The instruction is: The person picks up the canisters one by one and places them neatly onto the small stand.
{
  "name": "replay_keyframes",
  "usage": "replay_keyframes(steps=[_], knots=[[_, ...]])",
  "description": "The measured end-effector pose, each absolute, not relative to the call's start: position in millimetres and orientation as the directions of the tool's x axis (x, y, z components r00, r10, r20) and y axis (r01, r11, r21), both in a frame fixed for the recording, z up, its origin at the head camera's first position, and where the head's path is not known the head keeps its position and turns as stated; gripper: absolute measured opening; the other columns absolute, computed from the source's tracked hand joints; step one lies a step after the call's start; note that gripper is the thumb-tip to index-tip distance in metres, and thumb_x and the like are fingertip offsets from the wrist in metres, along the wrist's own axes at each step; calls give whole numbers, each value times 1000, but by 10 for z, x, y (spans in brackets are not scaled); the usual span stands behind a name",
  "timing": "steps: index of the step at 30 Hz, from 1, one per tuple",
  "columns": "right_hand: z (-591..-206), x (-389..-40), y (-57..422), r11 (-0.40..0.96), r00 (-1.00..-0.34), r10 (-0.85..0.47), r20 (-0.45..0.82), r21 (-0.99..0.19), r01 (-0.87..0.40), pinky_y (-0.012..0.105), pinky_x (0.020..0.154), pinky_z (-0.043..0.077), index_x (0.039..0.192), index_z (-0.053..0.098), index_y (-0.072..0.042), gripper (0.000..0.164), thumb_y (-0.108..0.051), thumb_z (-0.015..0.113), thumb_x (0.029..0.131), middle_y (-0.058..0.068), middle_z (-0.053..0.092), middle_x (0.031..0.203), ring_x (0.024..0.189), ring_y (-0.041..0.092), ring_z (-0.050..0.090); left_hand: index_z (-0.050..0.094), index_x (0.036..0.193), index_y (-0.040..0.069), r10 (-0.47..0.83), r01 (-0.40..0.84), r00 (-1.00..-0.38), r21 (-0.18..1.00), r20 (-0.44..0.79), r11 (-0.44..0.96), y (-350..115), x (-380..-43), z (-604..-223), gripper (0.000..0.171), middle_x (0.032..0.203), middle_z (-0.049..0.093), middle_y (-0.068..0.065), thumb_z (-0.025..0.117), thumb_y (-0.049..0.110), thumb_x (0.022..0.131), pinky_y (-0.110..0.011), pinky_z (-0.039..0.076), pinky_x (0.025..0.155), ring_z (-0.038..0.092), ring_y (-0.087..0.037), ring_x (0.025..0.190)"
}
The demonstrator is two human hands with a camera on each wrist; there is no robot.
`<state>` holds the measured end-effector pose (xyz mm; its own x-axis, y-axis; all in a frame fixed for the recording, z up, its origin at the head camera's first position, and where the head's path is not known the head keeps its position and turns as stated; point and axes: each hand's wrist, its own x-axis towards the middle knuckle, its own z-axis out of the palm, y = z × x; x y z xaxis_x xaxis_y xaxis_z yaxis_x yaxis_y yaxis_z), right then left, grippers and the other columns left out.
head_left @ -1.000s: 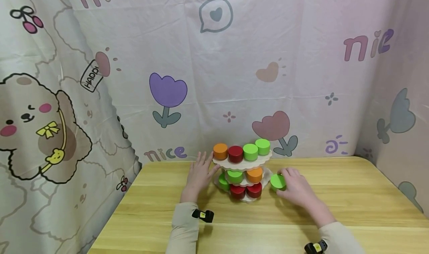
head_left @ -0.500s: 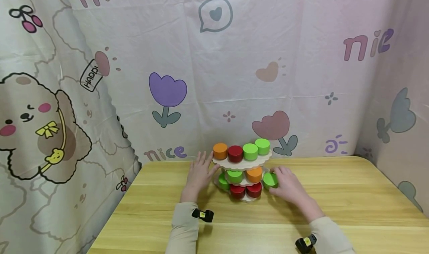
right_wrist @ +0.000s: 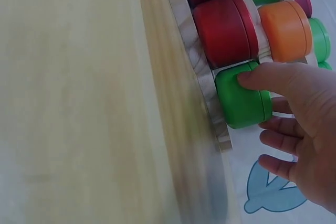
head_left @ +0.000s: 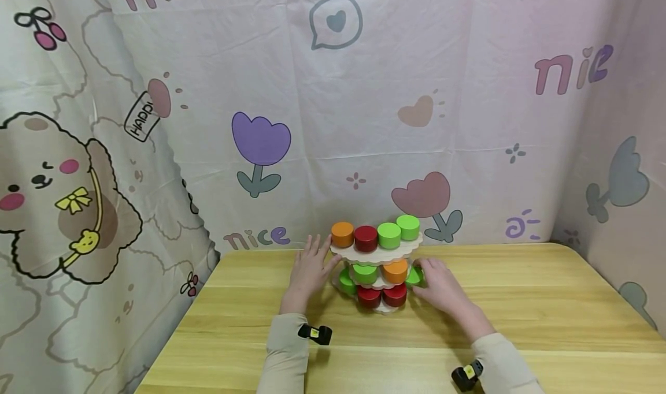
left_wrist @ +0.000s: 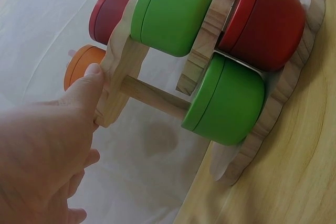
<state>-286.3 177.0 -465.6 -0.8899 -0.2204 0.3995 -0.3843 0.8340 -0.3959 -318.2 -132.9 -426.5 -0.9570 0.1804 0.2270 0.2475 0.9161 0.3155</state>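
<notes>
A three-tier wooden stand (head_left: 382, 257) with scalloped edges bears round, lidded tins in orange, red and green. My left hand (head_left: 312, 271) holds the top tier's left edge, thumb (left_wrist: 90, 85) lying on the rim beside an orange tin (left_wrist: 84, 65). At the stand's lower right, my right hand (head_left: 442, 282) grips a green tin (right_wrist: 242, 95), thumb on its lid side and fingers behind it. That tin sits over the bottom tier, beside a red tin (right_wrist: 226, 31) and below an orange one (right_wrist: 286, 30). In the head view my hand partly hides it.
The stand is on a light wooden table (head_left: 239, 324) near its back edge. Behind it hangs a printed cloth (head_left: 333, 93), with another cloth side at left. Four-sided black wrist cameras (head_left: 314, 334) sit on both sleeves.
My right hand has carried the green tin leftward from beside the stand to the bottom tier's right side. The left hand has stayed at the top tier's edge.
</notes>
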Motion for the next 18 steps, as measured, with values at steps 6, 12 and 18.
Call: replay_keyframes(steps=[6, 12, 18], knots=[[-4662, -2875, 1742, 821, -882, -220, 417, -409, -398, 57, 97, 47, 114, 60, 1, 49, -15, 82, 74, 20, 65, 113, 110, 39, 56, 24, 156, 25, 176, 243, -959, 321, 224, 915, -1325, -3200, -4293, 70, 163, 20, -13, 34, 63, 98, -61, 12, 121, 9, -33, 153], [-4682, -2878, 1746, 825, -883, -217, 416, -405, -394, 55, 96, 47, 113, 60, 0, 48, -15, 82, 74, 18, 65, 113, 109, 37, 57, 26, 155, 24, 178, 253, -955, 341, 236, 905, -1345, -3211, -4312, 71, 163, 21, -14, 35, 63, 97, -62, 13, 120, 10, -34, 153], [-4681, -2853, 1796, 830, -882, -220, 416, -395, -393, 58, 96, 48, 119, 59, 0, 53, -20, 82, 75, 19, 64, 120, 113, 39, 56, 22, 157, 23, 171, 243, -960, 356, 222, 902, -1414, -3191, -4321, 74, 164, 15, -9, 35, 64, 97, -61, 10, 121, 5, -30, 153]])
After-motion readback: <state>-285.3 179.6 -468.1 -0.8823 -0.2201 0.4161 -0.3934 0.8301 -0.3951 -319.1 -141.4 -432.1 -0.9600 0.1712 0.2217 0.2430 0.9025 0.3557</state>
